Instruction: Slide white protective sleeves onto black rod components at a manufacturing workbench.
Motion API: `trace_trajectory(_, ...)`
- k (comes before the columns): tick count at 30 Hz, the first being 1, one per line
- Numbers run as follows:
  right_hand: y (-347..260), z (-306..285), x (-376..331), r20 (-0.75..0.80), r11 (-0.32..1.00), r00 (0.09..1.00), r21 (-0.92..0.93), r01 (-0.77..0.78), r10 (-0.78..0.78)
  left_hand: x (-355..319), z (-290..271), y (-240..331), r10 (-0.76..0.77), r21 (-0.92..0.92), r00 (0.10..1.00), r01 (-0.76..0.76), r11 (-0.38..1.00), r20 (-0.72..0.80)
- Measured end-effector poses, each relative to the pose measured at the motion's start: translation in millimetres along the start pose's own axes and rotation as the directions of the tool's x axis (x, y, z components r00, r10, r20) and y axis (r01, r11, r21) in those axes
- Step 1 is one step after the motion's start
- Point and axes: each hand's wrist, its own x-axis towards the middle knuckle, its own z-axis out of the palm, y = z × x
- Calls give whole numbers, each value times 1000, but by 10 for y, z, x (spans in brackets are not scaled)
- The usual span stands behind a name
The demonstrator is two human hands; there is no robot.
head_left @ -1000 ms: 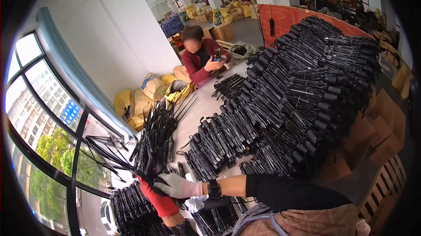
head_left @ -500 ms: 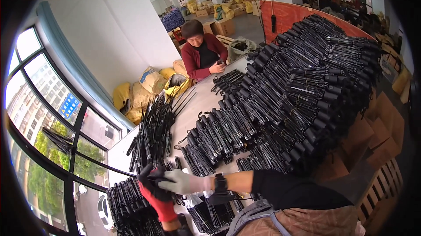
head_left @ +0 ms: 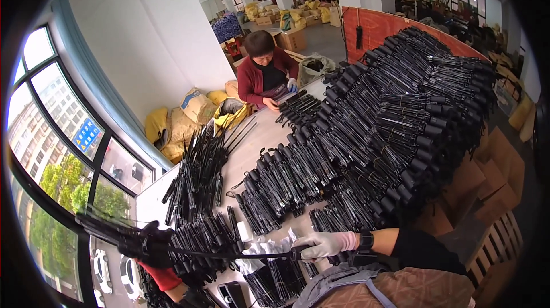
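Note:
My left hand (head_left: 150, 246), in a black glove with a red cuff, is closed around the dark rib bundle of a folding umbrella frame (head_left: 229, 255). Its ribs fan out to the left, blurred by motion. The shaft stretches across to my right hand (head_left: 323, 245), in a white glove, whose fingers are closed on the shaft's other end. Below the shaft stand frames with white plastic wrapping (head_left: 269, 249) around their tops. Bundled black umbrella frames (head_left: 206, 242) lie close to my left hand.
A large heap of bundled umbrella frames (head_left: 378, 119) covers the table's right side. Loose black ribs (head_left: 197, 173) lie at the left. Across the table, a co-worker (head_left: 266, 73) handles frames. Windows (head_left: 63, 147) line the left; cardboard boxes (head_left: 498, 176) stand at the right.
My hands were together and are now wide apart, the left moved left and down, the right moved right. The umbrella shaft now spans between them. The co-worker's hands have lowered to the table.

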Motion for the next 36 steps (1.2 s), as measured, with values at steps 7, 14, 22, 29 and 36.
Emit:
trace_trajectory(7, 157, -68, 22, -15, 997, 999, 77, -31, 32, 585, -204, 364, -122, 1, 966, 125, 992, 228)
trace_trajectory(14, 228, 159, 170, -244, 999, 969, -17, -46, 40, 659, 292, 524, -190, 275, 838, 50, 960, 511)
trace_trajectory(22, -481, 350, 1229, -257, 754, 904, -650, 100, -341, -370, 1037, -764, -167, 88, 979, 158, 984, 113)
trace_trajectory(29, -355, 456, 1438, -96, 847, 921, -439, 300, -377, -461, 536, -775, -255, 68, 945, 247, 967, 203)
trace_trajectory(36, -684, 460, 1751, -229, 756, 798, -536, 375, -558, -480, 777, -788, -15, 325, 982, -48, 944, 188)
